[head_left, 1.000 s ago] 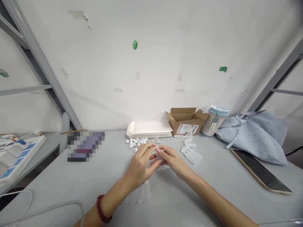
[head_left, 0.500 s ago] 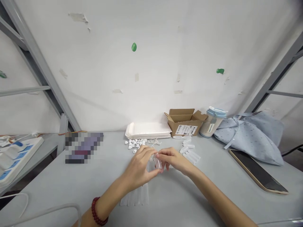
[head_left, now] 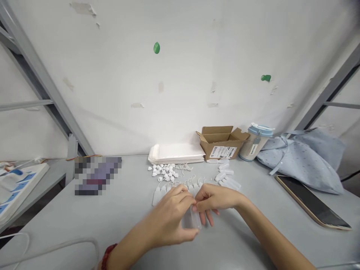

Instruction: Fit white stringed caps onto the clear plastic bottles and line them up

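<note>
My left hand point(head_left: 174, 214) is curved around clear plastic tubes point(head_left: 192, 220), its thumb at their near end and its fingers at the far end. My right hand point(head_left: 217, 198) pinches with thumb and forefinger at the far end of these tubes, its other fingers loosely spread below. What exactly sits in that pinch is partly hidden. Just beyond my hands lies a row of clear tubes with string loops point(head_left: 159, 193), partly covered by my left hand. Behind them is a loose pile of small white caps point(head_left: 164, 171).
At the back are a stack of white envelopes point(head_left: 177, 153), an open cardboard box point(head_left: 222, 144) and a blue-lidded cup point(head_left: 255, 144). More loose clear tubes point(head_left: 230, 183) lie at right, near a phone point(head_left: 309, 202) and a blue cloth bag point(head_left: 300, 161). A power strip point(head_left: 22, 189) is at left.
Both hands have come nearer to me, the right one also further right. The row of tubes with string loops beyond them now shows more. The view has shifted slightly.
</note>
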Demonstrator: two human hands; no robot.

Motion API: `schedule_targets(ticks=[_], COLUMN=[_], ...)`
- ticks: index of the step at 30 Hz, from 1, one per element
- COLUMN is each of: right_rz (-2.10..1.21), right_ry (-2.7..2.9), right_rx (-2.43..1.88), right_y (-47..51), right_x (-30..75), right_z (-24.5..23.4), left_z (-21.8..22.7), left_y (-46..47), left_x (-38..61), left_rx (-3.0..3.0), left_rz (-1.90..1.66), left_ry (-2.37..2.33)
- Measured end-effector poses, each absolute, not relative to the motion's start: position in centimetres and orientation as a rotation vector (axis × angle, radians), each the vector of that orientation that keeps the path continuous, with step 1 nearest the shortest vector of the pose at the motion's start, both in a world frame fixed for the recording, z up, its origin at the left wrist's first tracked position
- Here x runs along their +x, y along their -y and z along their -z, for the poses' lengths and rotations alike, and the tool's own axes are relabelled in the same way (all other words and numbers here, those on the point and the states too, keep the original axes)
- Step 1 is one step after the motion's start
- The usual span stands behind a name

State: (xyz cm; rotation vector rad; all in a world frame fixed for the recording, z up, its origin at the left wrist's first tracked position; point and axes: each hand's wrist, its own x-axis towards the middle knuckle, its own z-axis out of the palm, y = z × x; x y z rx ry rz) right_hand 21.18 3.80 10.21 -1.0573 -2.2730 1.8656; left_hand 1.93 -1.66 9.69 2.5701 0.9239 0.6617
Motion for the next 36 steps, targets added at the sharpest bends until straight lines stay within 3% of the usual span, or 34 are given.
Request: schedule_targets(ticks=[12,21,36], right_rz=[-2.193,-2.129,-2.09], right_ry=[2.459,2.566,2.5], right_rx=[-1.091,-1.134,-1.166], right_y=[-2.6,-2.3,-2.5], right_x=[18.6,18.3,18.5], right_z=[-8.7,-8.8,-8.3], left_z=[-10.5,-10.1,-10.8], left_y=[2.8,3.3,2.8], left_x=[0.9,1.0,0.6], left_rx=[2.57,2.746,2.61], left_rz=[-0.288,-0.057,0.006], left_ry=[-0.936,-1.015,-1.133])
